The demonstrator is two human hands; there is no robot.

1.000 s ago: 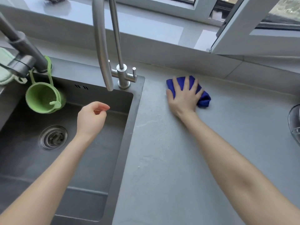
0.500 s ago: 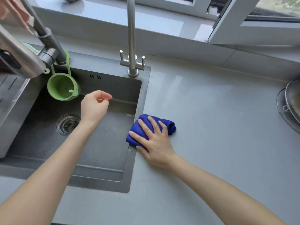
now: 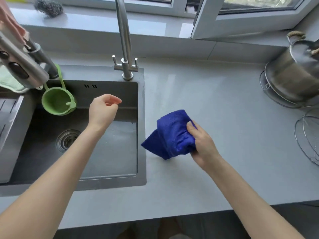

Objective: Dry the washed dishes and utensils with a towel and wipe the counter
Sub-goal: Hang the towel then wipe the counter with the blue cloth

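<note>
The right hand grips a bunched blue towel, thumb laid across the top of the cloth and the remaining fingers closed around its right side. The towel is gathered into a loose bundle just right of the sink rim, with its lower corner at or just above the grey worktop (contact cannot be confirmed).

The left hand is held over the sink basin, empty, fingers loosely curled toward the thumb without touching anything.

A tall chrome tap stands at the rear right corner of the sink. A green strainer cup hangs by its loop at the rear left of the basin, beside a second, broader faucet head. The drain sits in the basin floor, under the left forearm.

At the right edge of the worktop, a steel pot rests tilted on a wire rack; a second wire frame lies nearer the front edge. A steel scourer lies on the window sill, far left.
</note>
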